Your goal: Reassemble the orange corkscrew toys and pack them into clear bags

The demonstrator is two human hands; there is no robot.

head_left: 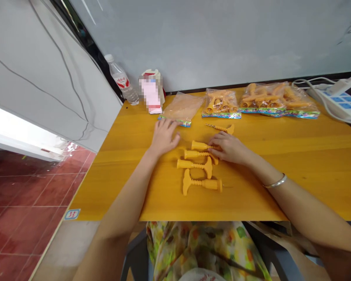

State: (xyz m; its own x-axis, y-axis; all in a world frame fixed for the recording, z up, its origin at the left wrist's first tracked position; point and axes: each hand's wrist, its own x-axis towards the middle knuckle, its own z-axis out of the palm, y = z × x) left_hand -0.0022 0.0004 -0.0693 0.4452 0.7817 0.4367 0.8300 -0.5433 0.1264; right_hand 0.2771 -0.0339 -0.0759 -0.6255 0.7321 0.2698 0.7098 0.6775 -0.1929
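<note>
My left hand (165, 136) rests palm down, fingers spread, with its fingertips at the printed edge of a flat clear plastic bag (183, 107). My right hand (229, 148) has its fingers curled over the handle end of a yellow T-handled tool (199, 145); that handle is hidden under the fingers. Just below lie a second yellow tool (193, 154), a third yellow tool (194, 164) and, turned the other way with a thin metal tip, a fourth yellow tool (203, 183). Above my right hand is a T-handled piece with a metal spiral bit (219, 128).
Along the back of the wooden table (295, 164) lie several filled bags, including a bag of yellow parts (221, 102) and a larger bag (265, 99). A water bottle (123, 82) and a blurred pink-white item (152, 91) stand back left. A power strip (341, 101) with cables sits back right.
</note>
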